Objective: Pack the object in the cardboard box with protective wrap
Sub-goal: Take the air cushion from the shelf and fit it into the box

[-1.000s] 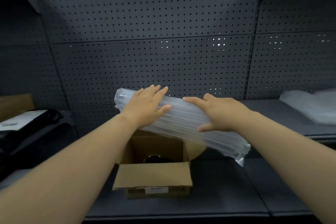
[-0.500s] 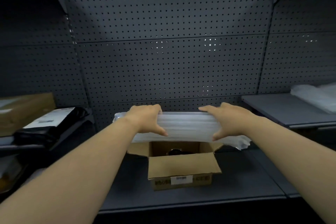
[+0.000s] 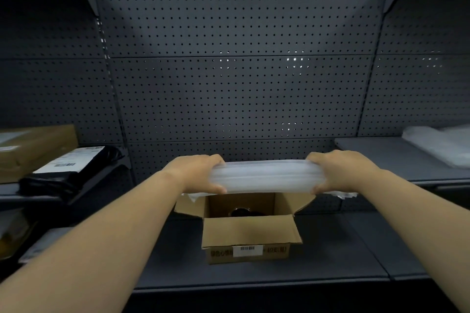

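An open cardboard box (image 3: 250, 231) stands on the dark shelf, its flaps spread and a barcode label on its front. Inside it a dark round object (image 3: 241, 211) is partly visible, mostly hidden by the front flap. Directly above the box I hold a folded sheet of clear air-column wrap (image 3: 267, 176) level and edge-on. My left hand (image 3: 197, 173) grips its left end and my right hand (image 3: 342, 171) grips its right end, thumbs underneath.
The box rests on a grey shelf (image 3: 330, 256) backed by a pegboard wall. To the left lie a brown carton (image 3: 33, 150) and black mailer bags (image 3: 68, 173). More clear wrap (image 3: 442, 143) lies on the raised shelf at the right.
The wrap went from tilted and open-faced to folded flat and level over the box. Both hands shifted outward to its ends, and the view moved closer to the box.
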